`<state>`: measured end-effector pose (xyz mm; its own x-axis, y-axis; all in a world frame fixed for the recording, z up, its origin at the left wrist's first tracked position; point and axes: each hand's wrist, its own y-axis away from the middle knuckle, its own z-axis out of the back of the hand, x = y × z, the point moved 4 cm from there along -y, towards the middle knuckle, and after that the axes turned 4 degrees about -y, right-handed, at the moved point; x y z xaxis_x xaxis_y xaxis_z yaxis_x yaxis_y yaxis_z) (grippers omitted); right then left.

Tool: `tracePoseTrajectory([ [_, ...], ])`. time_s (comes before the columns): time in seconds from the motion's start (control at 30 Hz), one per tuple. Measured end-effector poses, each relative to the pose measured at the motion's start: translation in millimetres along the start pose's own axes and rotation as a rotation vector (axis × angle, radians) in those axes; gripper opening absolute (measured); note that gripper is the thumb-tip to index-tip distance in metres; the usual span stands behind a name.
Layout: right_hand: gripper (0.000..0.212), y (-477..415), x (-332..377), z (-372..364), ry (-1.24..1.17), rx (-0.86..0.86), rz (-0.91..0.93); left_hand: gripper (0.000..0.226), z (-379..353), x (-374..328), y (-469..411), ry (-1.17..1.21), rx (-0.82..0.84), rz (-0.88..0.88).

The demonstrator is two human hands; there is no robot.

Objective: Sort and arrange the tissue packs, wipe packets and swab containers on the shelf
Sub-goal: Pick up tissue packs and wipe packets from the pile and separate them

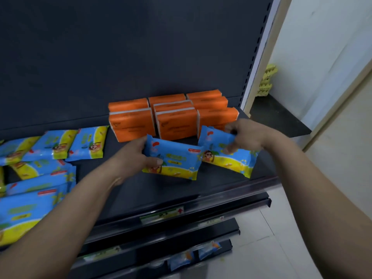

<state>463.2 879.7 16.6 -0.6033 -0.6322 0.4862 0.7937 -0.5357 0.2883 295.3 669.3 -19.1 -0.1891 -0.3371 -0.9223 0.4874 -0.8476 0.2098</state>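
Each of my hands holds a blue-and-yellow wipe packet over the dark shelf (pixel 153 194). My left hand (pixel 134 156) grips the left end of one wipe packet (pixel 177 162). My right hand (pixel 244 137) pinches the top of a second wipe packet (pixel 231 160) just to its right. The two packets overlap slightly at their edges. Behind them, several orange tissue packs (pixel 173 115) stand in rows against the shelf's back panel. More wipe packets (pixel 50 146) lie loosely across the shelf's left side. No swab containers are in view.
The shelf's front rail (pixel 167 215) carries a price label. Lower shelves (pixel 187 256) below hold small blue packets. A white upright post (pixel 259 57) bounds the shelf on the right, with a yellow stack of egg trays (pixel 266 81) beyond it.
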Motion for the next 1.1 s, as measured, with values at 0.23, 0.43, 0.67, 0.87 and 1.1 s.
tracePoseTrajectory([
  [0.23,0.032,5.3,105.3,-20.9,-0.027,-0.127,0.211,0.031,73.4,13.5,60.2,0.064,-0.242,-0.086],
  [0.43,0.03,12.9,217.8,-51.4,-0.078,-0.196,0.401,0.032,153.9,41.0,137.3,0.087,-0.431,-0.137],
  [0.67,0.027,24.3,338.8,-102.9,-0.092,-0.22,0.561,0.031,242.8,76.8,221.8,0.122,-0.58,-0.164],
  [0.87,0.032,25.6,440.2,-166.8,-0.098,-0.179,0.673,0.028,310.6,125.8,303.5,0.232,-0.795,-0.126],
  [1.1,0.03,24.9,557.9,-235.0,-0.095,-0.047,0.828,0.029,381.2,172.9,387.0,0.253,-1.015,-0.082],
])
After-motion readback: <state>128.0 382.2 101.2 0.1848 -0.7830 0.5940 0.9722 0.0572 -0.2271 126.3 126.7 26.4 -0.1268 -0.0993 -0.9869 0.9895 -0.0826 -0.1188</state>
